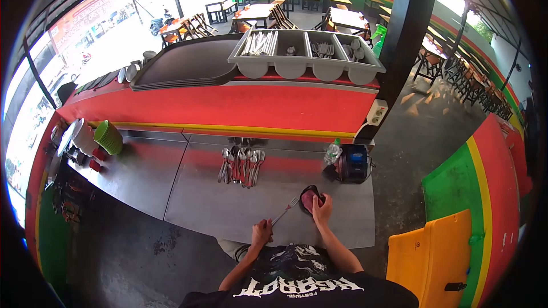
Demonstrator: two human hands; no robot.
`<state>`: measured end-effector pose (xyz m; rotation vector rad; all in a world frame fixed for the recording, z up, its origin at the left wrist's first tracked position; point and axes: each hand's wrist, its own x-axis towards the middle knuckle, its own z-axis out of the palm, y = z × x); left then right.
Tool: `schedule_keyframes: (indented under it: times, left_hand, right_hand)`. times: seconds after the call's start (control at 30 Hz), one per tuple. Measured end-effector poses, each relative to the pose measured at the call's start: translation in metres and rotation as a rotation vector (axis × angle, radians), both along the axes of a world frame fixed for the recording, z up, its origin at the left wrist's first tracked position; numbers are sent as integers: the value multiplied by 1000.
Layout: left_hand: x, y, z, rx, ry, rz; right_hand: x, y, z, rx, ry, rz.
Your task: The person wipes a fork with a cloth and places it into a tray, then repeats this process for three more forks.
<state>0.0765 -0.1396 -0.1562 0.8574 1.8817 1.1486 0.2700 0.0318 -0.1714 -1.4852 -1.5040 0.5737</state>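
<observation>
My left hand (262,232) is closed round the handle end of a fork (285,211), whose tines point up and right. My right hand (322,209) grips the right side of a small dark-rimmed dish or pouch with a reddish inside (309,199); what exactly it is I cannot make out. The fork's tines are close to its left edge. Beyond my hands, a pile of spoons and forks (242,166) lies on the metal counter (217,211).
A plastic bottle (333,151) and a dark blue device (355,165) stand at the counter's right. Green stacked bowls (108,137) are at the left. Above the red ledge sit a grey cutlery tray (245,60) and dark trays (185,60). A black pillar (406,28) rises right.
</observation>
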Motion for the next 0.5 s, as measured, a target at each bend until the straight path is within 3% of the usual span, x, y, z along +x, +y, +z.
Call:
schedule_keyframes:
  times: [0.1,0.2,0.3,0.4,0.43,0.5]
  left_hand:
    - [-9,5,-23,-54,-291,46]
    - [-21,7,-32,37,-434,-40]
    - [-18,9,-19,6,-312,-139]
    - [-7,19,0,42,-250,-165]
    - [-2,24,14,65,-242,-171]
    - [7,37,43,109,-226,-181]
  right_hand:
    - [4,-14,21,148,-203,-48]
    - [9,-10,38,376,-234,50]
    - [5,-12,47,131,66,315]
    - [-9,-16,57,-84,208,574]
    - [-13,-16,56,-242,340,685]
    - [-23,-17,59,-306,436,775]
